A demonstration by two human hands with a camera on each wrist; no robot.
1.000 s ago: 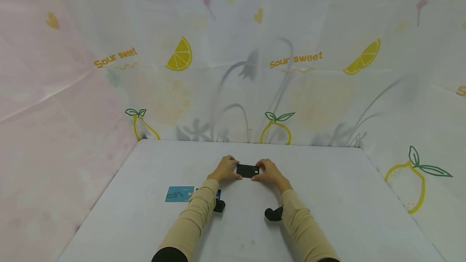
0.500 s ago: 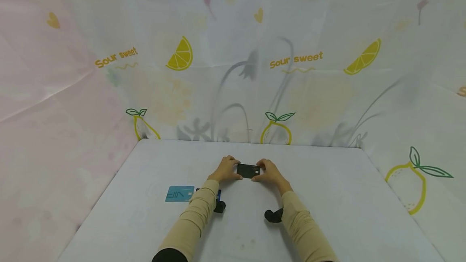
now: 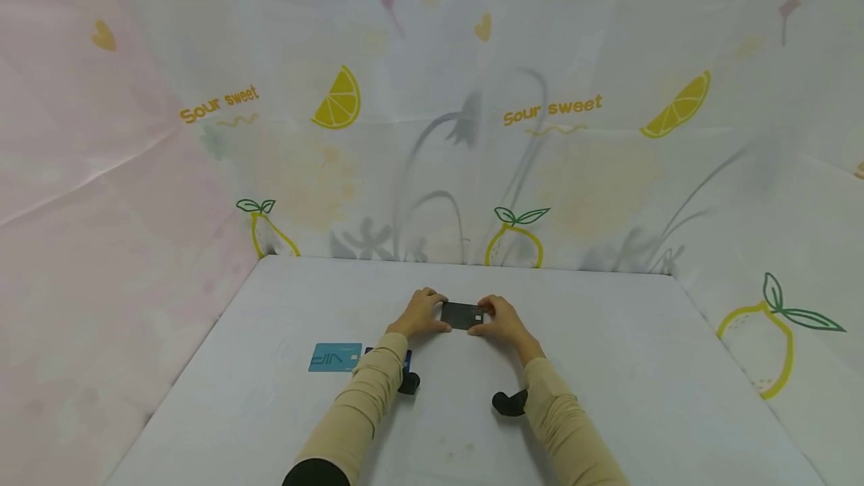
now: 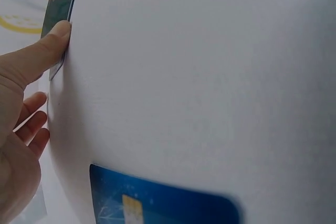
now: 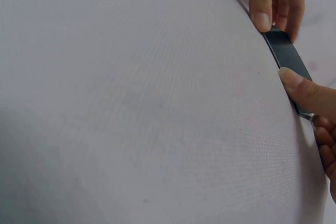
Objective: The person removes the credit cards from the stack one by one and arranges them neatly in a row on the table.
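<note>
A black bank card (image 3: 462,315) with a pale chip near its right end lies at or just above the white table, between both hands in the head view. My left hand (image 3: 420,315) holds its left end, and the thumb lies along the near edge in the left wrist view. On the right end my right hand (image 3: 502,322) grips with thumb and fingers; in the right wrist view the dark card (image 5: 287,53) is seen at a slant. Whether it touches the table I cannot tell. Behind the left forearm a blue bank card (image 4: 157,195) is mostly hidden in the head view.
A teal card (image 3: 335,357) lies flat left of the left forearm. The white table (image 3: 607,366) ends at a lemon-printed cloth backdrop (image 3: 432,171). Black wrist mounts (image 3: 509,403) stick out beneath both forearms.
Both hands keep their hold on the black card, with hardly any movement. The whole head view has shifted very slightly.
</note>
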